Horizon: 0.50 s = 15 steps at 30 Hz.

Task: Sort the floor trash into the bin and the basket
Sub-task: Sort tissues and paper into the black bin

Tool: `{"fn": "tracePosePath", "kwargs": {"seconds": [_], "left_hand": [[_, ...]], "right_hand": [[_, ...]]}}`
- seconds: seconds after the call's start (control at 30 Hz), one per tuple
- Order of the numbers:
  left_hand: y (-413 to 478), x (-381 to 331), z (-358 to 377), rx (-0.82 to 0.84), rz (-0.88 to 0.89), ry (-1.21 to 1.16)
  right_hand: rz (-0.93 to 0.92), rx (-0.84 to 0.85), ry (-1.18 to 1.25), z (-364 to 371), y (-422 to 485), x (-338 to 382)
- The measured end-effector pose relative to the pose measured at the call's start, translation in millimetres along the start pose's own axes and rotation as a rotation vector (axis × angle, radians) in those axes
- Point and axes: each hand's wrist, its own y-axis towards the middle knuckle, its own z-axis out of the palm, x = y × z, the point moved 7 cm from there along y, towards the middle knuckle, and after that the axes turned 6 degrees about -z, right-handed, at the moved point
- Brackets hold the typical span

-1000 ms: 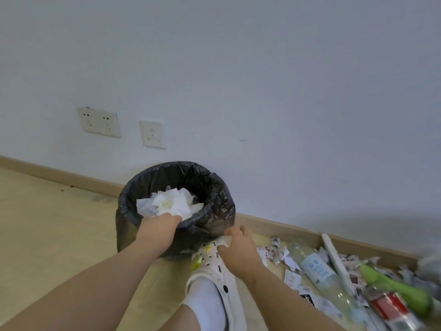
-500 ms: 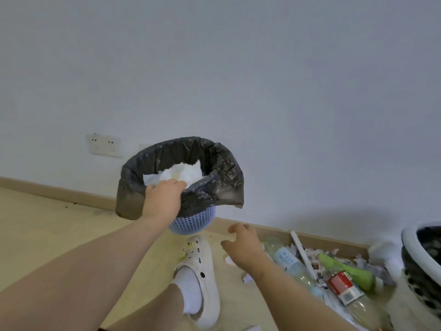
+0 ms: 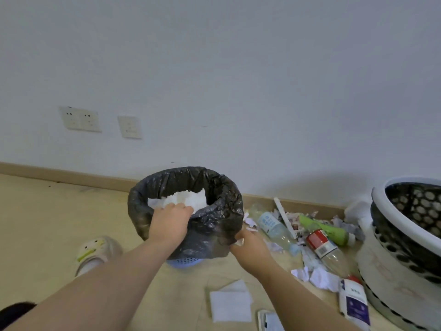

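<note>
The left hand [image 3: 170,223] grips the near rim of the bin [image 3: 214,225], fingers curled over the edge of its black liner, with crumpled white tissue [image 3: 186,199] heaped inside just past the knuckles; a bit of the bin's blue mesh base shows below the liner, close to the floor [image 3: 47,223]. The right hand [image 3: 249,248] sits at the liner's lower right edge with fingers curled, and I cannot tell whether it pinches the liner or a white scrap. To the right, along the skirting, lies the floor trash: a clear bottle [image 3: 272,223], a green bottle [image 3: 322,229], a red-labelled bottle [image 3: 322,246] and torn paper scraps [image 3: 321,277]. The white-rimmed basket [image 3: 386,271] stands at the far right, just beside this litter. A flat white tissue [image 3: 230,304] lies on the floor near the right forearm
</note>
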Motion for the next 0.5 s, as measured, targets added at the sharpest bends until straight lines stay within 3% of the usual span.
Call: {"fn": "tracePosePath", "kwargs": {"seconds": [0.3, 0.4, 0.5], "left_hand": [[13, -15, 27, 0.017, 0.006, -0.088], [4, -20, 22, -0.188, 0.033, -0.170], [-20, -43, 13, -0.395, 0.177, -0.282]], "right_hand": [[0.087, 0.038, -0.062, 13, 13, -40], [0.105, 0.017, -0.041, 10, 16, -46], [0.124, -0.004, -0.037, 5, 10, -57]]}}
